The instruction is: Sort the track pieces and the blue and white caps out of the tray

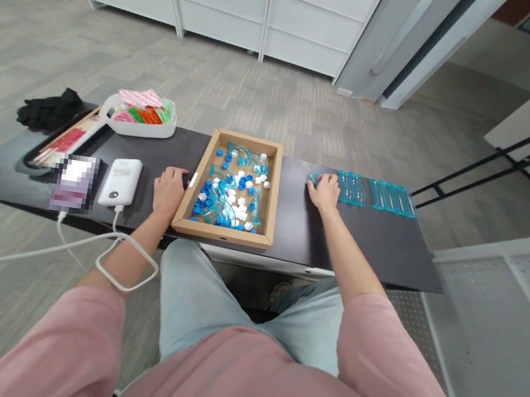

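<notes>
My right hand (324,193) is closed over a clear blue curved plastic piece (314,178) on the table, left of a row of similar pieces. Wavy clear blue pieces (352,189) lie side by side just right of that hand, and straight clear blue tubes (392,198) lie farther right. My left hand (169,191) rests on the table against the left side of a cardboard box (272,193), its fingers loosely spread and holding nothing. Inside the box are loose blue and white connectors (242,202) and more clear blue curved tubes (216,208).
A white power bank (120,182) and a phone (74,183) with cables lie at left. Behind them are a black tray (34,163), a white basket (168,128) of colourful items and a black cloth (52,110). A white cable (127,285) loops over my left forearm.
</notes>
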`<state>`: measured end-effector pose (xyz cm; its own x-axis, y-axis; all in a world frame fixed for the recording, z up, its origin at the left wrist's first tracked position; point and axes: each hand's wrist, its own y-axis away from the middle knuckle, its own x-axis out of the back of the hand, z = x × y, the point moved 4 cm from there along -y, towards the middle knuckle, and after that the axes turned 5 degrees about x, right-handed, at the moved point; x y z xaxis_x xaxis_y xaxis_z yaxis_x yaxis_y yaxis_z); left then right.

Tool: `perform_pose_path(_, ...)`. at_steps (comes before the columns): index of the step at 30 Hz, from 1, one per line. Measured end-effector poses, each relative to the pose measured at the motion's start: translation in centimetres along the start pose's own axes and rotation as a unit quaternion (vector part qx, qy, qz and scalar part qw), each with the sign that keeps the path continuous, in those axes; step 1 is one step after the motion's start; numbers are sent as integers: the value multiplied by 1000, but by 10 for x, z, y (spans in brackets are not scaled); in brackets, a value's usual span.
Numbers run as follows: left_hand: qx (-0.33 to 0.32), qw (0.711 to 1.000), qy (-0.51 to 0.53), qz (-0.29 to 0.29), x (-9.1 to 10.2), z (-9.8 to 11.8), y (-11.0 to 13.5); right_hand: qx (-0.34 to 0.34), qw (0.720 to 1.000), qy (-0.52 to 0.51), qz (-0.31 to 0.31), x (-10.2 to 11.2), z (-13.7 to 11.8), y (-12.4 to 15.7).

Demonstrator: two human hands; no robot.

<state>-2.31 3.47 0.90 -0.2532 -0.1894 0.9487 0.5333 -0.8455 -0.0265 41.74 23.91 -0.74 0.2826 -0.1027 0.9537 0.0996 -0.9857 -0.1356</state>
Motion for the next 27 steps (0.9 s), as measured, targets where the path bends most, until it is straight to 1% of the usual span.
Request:
perform_pose_path(4, -2, 1000, 1, -1, 0, 1, 1, 31, 999, -17, 19, -1, -6, 15)
perform_pose_path(7, 1, 1000, 1, 0, 1, 1, 1, 45, 996, -69, 37, 4, -13, 21)
perform_pose_path(9, 4, 1000, 2, 3, 0, 1, 0, 72, 989, -119, 59, 12, -27, 19)
perform_pose_path(10, 4, 1000, 3, 4, 0, 1, 0, 97, 982, -144, 69, 17, -40, 16)
perform_pose_path(12, 2, 1000, 5, 6, -1, 1, 0, 166, 966, -183, 77, 24, -76, 9)
perform_pose_path(14, 0, 1000, 6, 7, -1, 0, -1, 237, 948, -203, 61, 27, -124, 1)
perform_pose_path(16, -2, 1000, 4, 9, -2, -1, -1, 288, 935, -203, 31, 23, -176, -6)
perform_pose_path(18, -4, 1000, 2, 10, -3, -1, -1, 311, 931, -191, 10, 14, -221, -14)
perform_pose_path(20, -8, 1000, 4, 11, -4, -2, -1, 304, 935, -185, -6, 5, -250, -22)
perform_pose_path(21, -10, 1000, 5, 11, -4, -2, -1, 296, 936, -188, -13, 1, -257, -25)
perform_pose_path(23, -13, 1000, 9, 11, -5, -2, 0, 287, 934, -208, -32, -4, -259, -26)
perform_pose_path(25, -10, 1000, 11, 10, -6, -2, 0, 294, 924, -240, -53, -4, -247, -19)
perform_pose_path(27, -4, 1000, 11, 7, -6, -2, -1, 312, 910, -264, -75, 0, -229, 1)
